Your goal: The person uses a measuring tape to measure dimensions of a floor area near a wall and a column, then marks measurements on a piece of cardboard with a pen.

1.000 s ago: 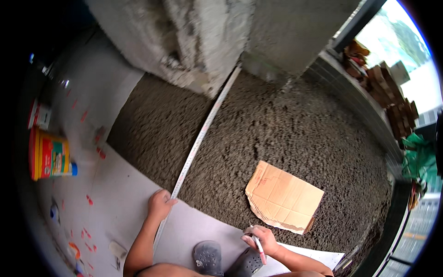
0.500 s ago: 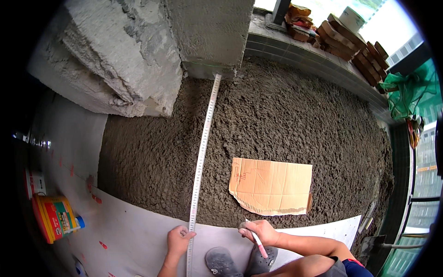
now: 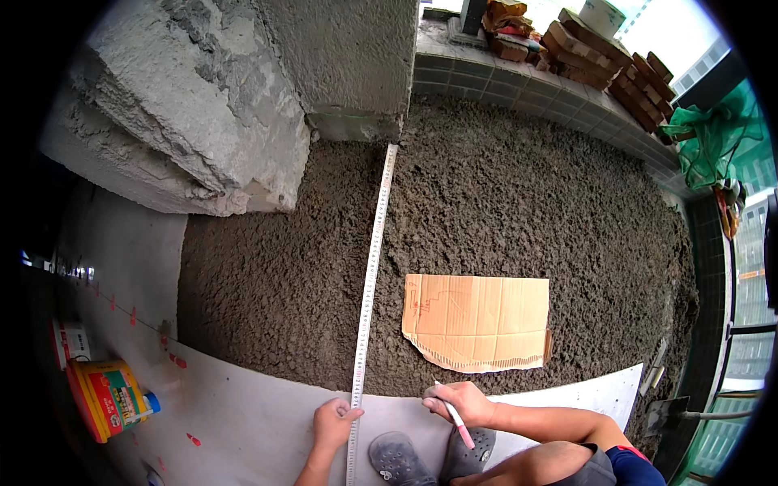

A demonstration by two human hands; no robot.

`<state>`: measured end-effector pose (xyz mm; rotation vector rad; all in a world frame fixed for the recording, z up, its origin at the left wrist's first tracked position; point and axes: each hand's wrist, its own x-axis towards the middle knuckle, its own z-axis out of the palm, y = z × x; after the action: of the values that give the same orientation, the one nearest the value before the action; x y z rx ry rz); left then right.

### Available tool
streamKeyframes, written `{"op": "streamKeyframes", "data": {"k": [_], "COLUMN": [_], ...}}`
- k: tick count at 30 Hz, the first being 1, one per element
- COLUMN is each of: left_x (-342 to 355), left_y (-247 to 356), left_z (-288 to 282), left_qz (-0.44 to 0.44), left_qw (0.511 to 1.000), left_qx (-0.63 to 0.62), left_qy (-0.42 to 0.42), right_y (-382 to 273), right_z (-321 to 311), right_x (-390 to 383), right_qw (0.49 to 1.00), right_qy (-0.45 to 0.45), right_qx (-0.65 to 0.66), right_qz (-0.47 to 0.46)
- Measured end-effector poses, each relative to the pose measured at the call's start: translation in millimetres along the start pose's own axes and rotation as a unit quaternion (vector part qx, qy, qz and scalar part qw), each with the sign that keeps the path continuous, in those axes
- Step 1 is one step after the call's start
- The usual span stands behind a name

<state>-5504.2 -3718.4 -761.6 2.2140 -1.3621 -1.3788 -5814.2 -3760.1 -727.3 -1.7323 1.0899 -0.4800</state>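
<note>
My left hand (image 3: 335, 424) pinches the edge of a white tape measure (image 3: 372, 279) between thumb and fingers, near where the mortar meets the pale slab. The tape runs away from me across the rough mortar bed (image 3: 284, 292), its far end lying by the base of the concrete pillar (image 3: 356, 125). My right hand (image 3: 468, 402) is closed around a white marker pen (image 3: 460, 428) with a pink end; its tip points away from me. Just beyond that hand a torn piece of cardboard (image 3: 490, 316), with a sketch drawn at its left, lies flat on the mortar.
Pale slab flooring (image 3: 243, 405) borders the mortar, with my grey clogs (image 3: 401, 459) on it. A yellow bucket (image 3: 105, 398) stands at left. Broken concrete (image 3: 186, 105) juts in at upper left. Bricks (image 3: 579, 53) sit on the tiled ledge; a shovel (image 3: 668, 413) lies at right.
My left hand and the tape have shifted right. The tape's far end now lies nearer the pillar's right corner. The right hand still holds the pen in much the same place. The view has shifted slightly.
</note>
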Motion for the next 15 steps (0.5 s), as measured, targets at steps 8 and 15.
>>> {"op": "streamKeyframes", "data": {"k": [8,15], "left_x": [-5,-5], "left_y": [11,33], "left_z": [6,12], "left_qz": [-0.024,0.021], "left_qw": [1.0,0.999], "left_qx": [0.01,-0.007], "left_qy": [-0.016,-0.032], "right_y": [3,2], "right_z": [0,-8], "right_x": [1,9], "right_qw": [1.0,0.999], "right_qy": [0.012,0.045], "right_qx": [-0.002,0.008], "right_qz": [0.005,0.002]}}
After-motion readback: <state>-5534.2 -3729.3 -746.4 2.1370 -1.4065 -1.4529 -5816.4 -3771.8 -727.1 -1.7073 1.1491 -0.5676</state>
